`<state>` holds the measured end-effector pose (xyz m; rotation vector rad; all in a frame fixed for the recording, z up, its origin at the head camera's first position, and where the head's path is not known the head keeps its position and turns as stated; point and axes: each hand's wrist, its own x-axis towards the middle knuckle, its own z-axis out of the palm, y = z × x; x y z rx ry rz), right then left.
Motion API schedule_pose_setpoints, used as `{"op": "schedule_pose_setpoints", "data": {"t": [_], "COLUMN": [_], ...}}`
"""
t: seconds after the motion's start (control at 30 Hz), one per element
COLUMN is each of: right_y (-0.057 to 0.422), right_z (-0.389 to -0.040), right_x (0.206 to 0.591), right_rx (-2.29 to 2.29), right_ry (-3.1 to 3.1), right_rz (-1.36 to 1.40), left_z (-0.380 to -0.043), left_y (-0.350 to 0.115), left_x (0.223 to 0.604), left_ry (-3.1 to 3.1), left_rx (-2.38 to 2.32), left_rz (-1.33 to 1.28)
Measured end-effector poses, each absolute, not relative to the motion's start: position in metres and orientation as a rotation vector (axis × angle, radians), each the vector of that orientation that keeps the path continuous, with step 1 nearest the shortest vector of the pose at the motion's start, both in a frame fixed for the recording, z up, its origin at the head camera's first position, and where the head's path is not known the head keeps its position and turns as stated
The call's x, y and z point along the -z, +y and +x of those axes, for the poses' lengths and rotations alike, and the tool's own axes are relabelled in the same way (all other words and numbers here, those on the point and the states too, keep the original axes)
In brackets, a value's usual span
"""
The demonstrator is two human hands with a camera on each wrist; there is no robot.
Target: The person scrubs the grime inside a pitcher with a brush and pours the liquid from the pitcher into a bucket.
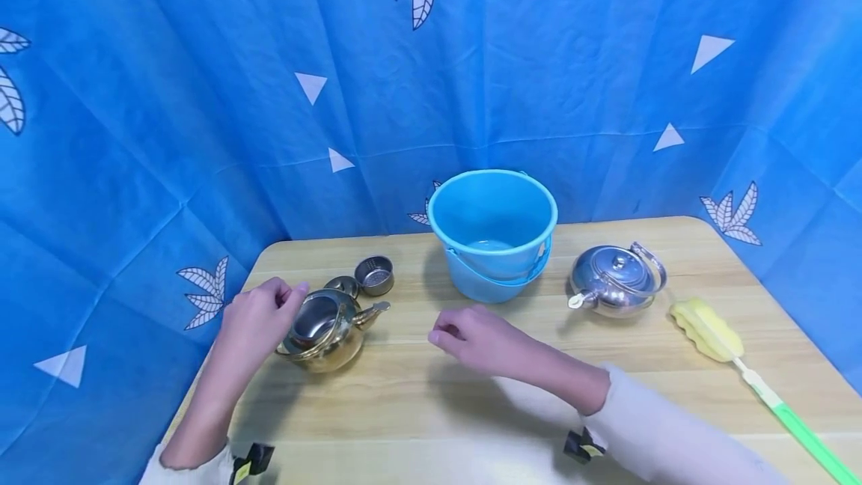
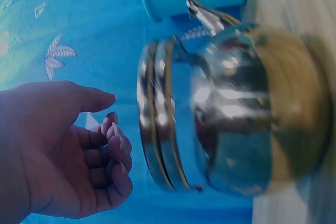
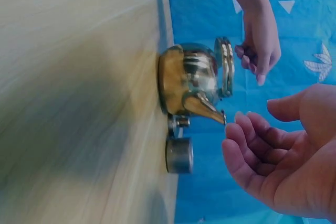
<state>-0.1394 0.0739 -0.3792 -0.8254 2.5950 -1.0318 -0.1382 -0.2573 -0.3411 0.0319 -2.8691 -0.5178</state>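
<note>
A golden metal teapot (image 1: 345, 346) stands on the left of the table, its top uncovered and its spout pointing right. Its double-banded handle (image 2: 157, 114) stands up over the opening in the left wrist view. My left hand (image 1: 259, 320) hovers just above and beside that handle, apart from it, fingers loosely curled round nothing. Behind the pot are a small round lid (image 1: 343, 286) and a perforated metal strainer cup (image 1: 374, 275). My right hand (image 1: 481, 339) hangs over the middle of the table, in front of the bucket, its loosely bent fingers holding nothing.
A light-blue bucket (image 1: 481, 287) stands at the back middle, its handle lowered. To its right is a silver teapot (image 1: 616, 302) with its lid on. A yellow sponge brush (image 1: 707, 329) with a green handle lies at the right. Blue curtain (image 1: 390, 96) surrounds the wooden table (image 1: 377, 425).
</note>
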Motion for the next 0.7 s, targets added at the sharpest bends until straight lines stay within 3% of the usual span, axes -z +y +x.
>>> {"op": "schedule_pose_setpoints", "data": {"t": [0.7], "right_y": [0.159], "right_z": [-0.142], "right_x": [0.369], "right_rx": [1.049], "right_ry": [2.726], "right_rz": [-0.656], "left_z": [-0.152], "left_y": [-0.184], "left_x": [0.324], "left_ry": [-2.933], "left_rx": [0.63], "left_rz": [-0.095]}}
